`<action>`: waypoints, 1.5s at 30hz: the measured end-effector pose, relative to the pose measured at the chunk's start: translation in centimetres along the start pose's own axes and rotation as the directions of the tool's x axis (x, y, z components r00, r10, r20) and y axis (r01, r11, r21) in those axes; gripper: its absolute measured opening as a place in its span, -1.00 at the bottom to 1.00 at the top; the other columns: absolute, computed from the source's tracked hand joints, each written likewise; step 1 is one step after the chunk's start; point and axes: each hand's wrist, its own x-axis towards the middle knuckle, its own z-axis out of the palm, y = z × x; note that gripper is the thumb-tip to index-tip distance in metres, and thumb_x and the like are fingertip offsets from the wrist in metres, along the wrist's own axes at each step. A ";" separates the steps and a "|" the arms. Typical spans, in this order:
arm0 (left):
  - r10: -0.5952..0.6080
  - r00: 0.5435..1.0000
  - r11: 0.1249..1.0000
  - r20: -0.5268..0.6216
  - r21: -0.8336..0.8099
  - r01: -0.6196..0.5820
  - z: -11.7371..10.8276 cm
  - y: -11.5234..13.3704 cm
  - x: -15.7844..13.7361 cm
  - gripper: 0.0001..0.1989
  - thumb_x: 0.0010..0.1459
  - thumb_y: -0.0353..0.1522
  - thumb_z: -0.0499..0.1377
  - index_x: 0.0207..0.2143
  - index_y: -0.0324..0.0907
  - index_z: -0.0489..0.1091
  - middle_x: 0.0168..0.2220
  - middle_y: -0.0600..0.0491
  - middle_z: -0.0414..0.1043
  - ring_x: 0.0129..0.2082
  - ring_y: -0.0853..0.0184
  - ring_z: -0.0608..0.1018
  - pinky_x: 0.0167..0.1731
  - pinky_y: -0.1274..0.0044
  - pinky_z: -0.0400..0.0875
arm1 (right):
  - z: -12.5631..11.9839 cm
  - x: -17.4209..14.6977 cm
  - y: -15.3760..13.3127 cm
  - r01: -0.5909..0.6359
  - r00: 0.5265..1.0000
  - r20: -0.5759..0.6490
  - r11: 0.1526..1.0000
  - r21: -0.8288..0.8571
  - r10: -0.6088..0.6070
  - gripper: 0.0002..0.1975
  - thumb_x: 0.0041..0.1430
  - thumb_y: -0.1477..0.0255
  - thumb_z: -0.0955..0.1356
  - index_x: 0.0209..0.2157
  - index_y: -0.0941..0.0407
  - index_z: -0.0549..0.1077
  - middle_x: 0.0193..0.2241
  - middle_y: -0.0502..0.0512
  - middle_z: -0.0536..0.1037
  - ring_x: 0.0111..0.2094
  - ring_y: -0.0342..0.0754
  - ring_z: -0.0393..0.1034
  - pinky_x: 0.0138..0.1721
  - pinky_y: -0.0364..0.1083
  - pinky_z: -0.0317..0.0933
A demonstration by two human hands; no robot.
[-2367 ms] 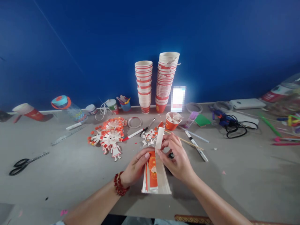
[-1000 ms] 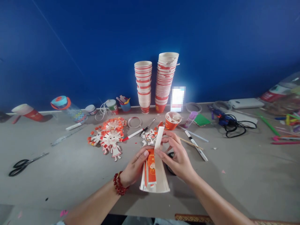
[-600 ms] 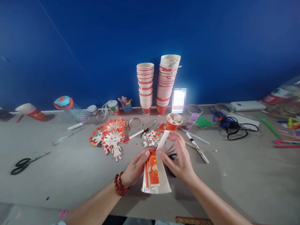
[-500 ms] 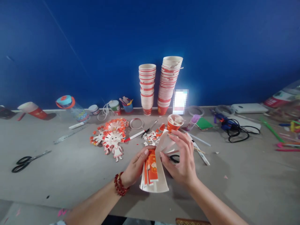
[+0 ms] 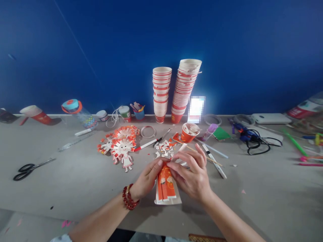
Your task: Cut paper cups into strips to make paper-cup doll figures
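Head view: grey table (image 5: 75,188) against a blue wall (image 5: 101,50), craft clutter all along the back edge.

My left hand (image 5: 147,178) and right hand (image 5: 193,174) both sit on one cut paper cup (image 5: 167,188), slit lengthwise into strips and lying on its side with the rim toward me. Left thumb and fingers are pinched on the upper end of the orange strips. Right hand is closed over the white strips (image 5: 182,149) on the far side, pressing them outward and down; the fingertips cover the fold, so I can't tell how flat it is.

Progress, my read: cutting looks finished on this cup, since the wall is fully in strips. The fanning-out is partway. The orange printed strips near me lie bunched together, the ones under my right hand are spread. No face or body parts on it yet, unlike the finished paper dolls (image 5: 121,148) left of my hands.

Cup relative to grip: base end between my two thumbs, rim end sticks out below both palms, resting on the table.

Around: two cup stacks (image 5: 176,90) at the wall, an orange cup with offcuts (image 5: 190,131) just past my right hand, paper scraps (image 5: 164,148) ahead of my fingers, red-capped marker (image 5: 145,145), wooden stick (image 5: 202,154), black scissors (image 5: 31,165) well apart on the left, glue gun with cable (image 5: 249,139) on the right.
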 end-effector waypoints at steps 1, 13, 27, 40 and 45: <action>-0.002 1.000 1.000 0.003 0.004 0.002 0.0 0.0 0.0 -0.66 0.30 -0.21 -0.03 -0.10 -0.14 0.46 -0.12 0.02 0.50 -0.08 0.31 0.47 -0.02 0.53 0.32 | 0.0 0.0 0.0 0.003 1.000 0.008 1.000 0.005 -0.003 -0.82 0.12 0.52 0.38 -0.25 -0.03 0.52 -0.22 0.05 0.53 -0.15 0.10 0.31 0.16 0.36 -0.09; -0.031 0.998 1.000 0.061 0.006 0.031 -0.4 -0.9 0.2 -0.64 0.29 -0.18 -0.03 -0.15 -0.20 0.46 -0.15 -0.01 0.49 -0.13 0.28 0.46 -0.05 0.50 0.30 | -0.1 0.4 0.4 -0.110 0.991 0.090 0.976 0.186 0.094 -0.94 0.14 0.51 0.35 -0.33 0.06 0.44 -0.24 0.08 0.50 -0.15 0.08 0.31 0.17 0.35 -0.13; -0.033 0.996 0.994 0.088 0.109 0.023 -0.4 -0.7 0.0 -0.61 0.28 -0.15 -0.04 -0.30 -0.22 0.45 -0.25 -0.01 0.46 -0.22 0.28 0.44 -0.11 0.49 0.32 | 0.0 0.6 -0.3 -0.265 0.959 0.171 0.933 0.243 0.227 -0.93 0.17 0.52 0.27 -0.36 0.07 0.31 -0.26 0.11 0.40 -0.11 0.07 0.32 0.18 0.30 -0.16; -0.016 0.990 0.994 0.137 0.107 0.002 0.1 0.0 0.1 -0.58 0.28 -0.14 -0.05 -0.14 -0.18 0.49 -0.15 -0.05 0.49 -0.15 0.20 0.47 -0.06 0.43 0.32 | 0.2 0.4 -0.6 -0.347 0.937 0.155 0.889 0.298 0.314 -0.94 0.16 0.49 0.29 -0.30 0.06 0.31 -0.15 0.16 0.41 -0.04 0.12 0.29 0.10 0.25 0.01; -0.043 0.992 0.996 0.117 0.085 0.033 0.0 -0.5 0.0 -0.59 0.27 -0.14 -0.03 -0.23 -0.19 0.50 -0.18 -0.05 0.49 -0.18 0.23 0.48 -0.08 0.45 0.34 | 0.2 0.3 -0.5 -0.369 0.929 0.149 0.866 0.338 0.338 -0.79 0.17 0.47 0.30 -0.13 0.05 0.31 -0.03 0.20 0.36 0.03 0.15 0.25 0.06 0.21 0.09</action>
